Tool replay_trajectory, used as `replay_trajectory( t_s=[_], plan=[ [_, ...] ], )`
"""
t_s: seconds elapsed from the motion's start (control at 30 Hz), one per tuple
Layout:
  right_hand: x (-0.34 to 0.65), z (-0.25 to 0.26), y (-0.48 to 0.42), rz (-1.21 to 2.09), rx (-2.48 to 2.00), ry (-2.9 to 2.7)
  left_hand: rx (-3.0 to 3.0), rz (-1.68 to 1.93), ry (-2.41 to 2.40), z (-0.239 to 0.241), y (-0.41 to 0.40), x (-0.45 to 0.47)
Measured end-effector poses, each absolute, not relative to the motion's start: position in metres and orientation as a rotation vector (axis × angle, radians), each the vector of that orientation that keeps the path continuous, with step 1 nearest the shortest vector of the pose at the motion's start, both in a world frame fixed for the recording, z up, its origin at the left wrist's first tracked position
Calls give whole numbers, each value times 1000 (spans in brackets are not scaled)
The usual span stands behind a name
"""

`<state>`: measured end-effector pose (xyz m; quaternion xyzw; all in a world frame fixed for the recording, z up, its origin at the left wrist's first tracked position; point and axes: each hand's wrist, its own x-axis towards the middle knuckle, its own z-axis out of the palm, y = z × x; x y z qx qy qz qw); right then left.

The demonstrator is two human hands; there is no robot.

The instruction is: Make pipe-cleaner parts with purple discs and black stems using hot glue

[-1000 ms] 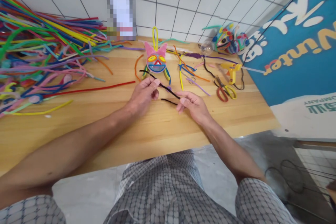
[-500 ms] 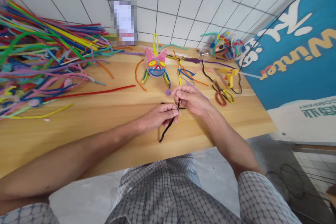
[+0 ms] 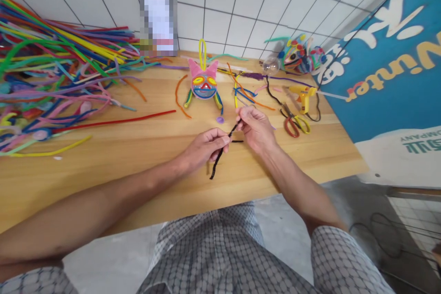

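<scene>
A black pipe cleaner [image 3: 218, 157] runs slantwise between both my hands over the wooden table [image 3: 138, 165]. My left hand [image 3: 206, 147] pinches it near the middle, and its free end hangs down toward the table's front edge. My right hand [image 3: 255, 127] pinches the upper end with thumb and fingertips. A short black piece [image 3: 237, 141] lies on the wood between the hands. Just beyond them sits a pink-eared pipe-cleaner cat face [image 3: 204, 81] with a yellow loop on top, and a small purple disc [image 3: 219, 120] lies in front of it.
A big heap of coloured pipe cleaners [image 3: 51, 73] covers the left of the table, with a red one [image 3: 117, 121] stretched out. Scissors [image 3: 295, 123], a yellow glue gun [image 3: 302, 95] and more colourful figures [image 3: 299, 55] lie at the right. A blue banner [image 3: 389, 69] stands beside the table.
The black pipe cleaner swung from lying across toward the cat face to pointing down at the table edge. My hands drew closer together, and my right hand rose to its upper end.
</scene>
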<state>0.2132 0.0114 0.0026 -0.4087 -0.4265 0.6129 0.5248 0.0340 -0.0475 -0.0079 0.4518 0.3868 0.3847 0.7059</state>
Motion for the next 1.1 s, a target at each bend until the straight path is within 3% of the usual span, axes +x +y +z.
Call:
replay_trajectory(
  t_s=[0.37, 1.1],
  plan=[
    [224, 10, 6, 1800, -945, -1297, 1043, 902, 906, -11, -44, 32],
    [216, 1, 7, 1586, -963, -1200, 1049, 931, 826, -13, -44, 32]
  ],
)
